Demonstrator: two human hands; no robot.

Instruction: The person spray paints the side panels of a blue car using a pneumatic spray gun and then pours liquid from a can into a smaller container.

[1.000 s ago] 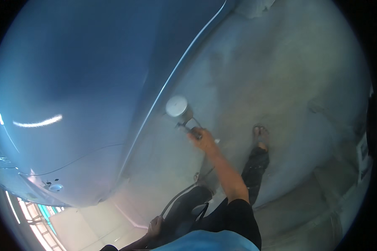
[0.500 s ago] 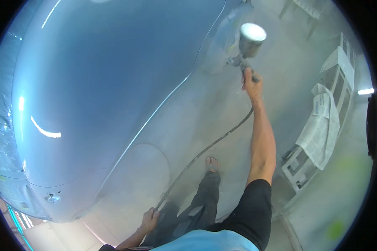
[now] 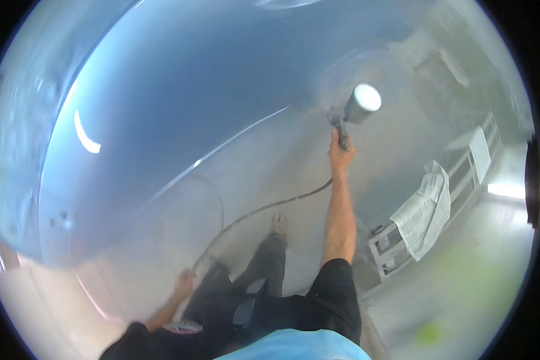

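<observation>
Large glossy blue curved panel (image 3: 180,114) fills left and upper middle, pale curved glare on it, bright line along its lower right edge. Left hand (image 3: 185,283), low, left of the legs: fingers curled around dark flexible hose (image 3: 264,207); individual fingers too blurred to tell. Hose bends rightward past bare foot (image 3: 279,224), up to right wrist. Right hand (image 3: 342,157): fingers wrapped around handle of grey metal spray gun (image 3: 343,133), trigger finger's position can't tell. Gun is right of centre, near panel's edge, silver cylindrical cup (image 3: 357,110) on top tilted right, round white lid. Farther right: whitish slatted frame (image 3: 376,252) draped with printed paper sheets (image 3: 424,210).
</observation>
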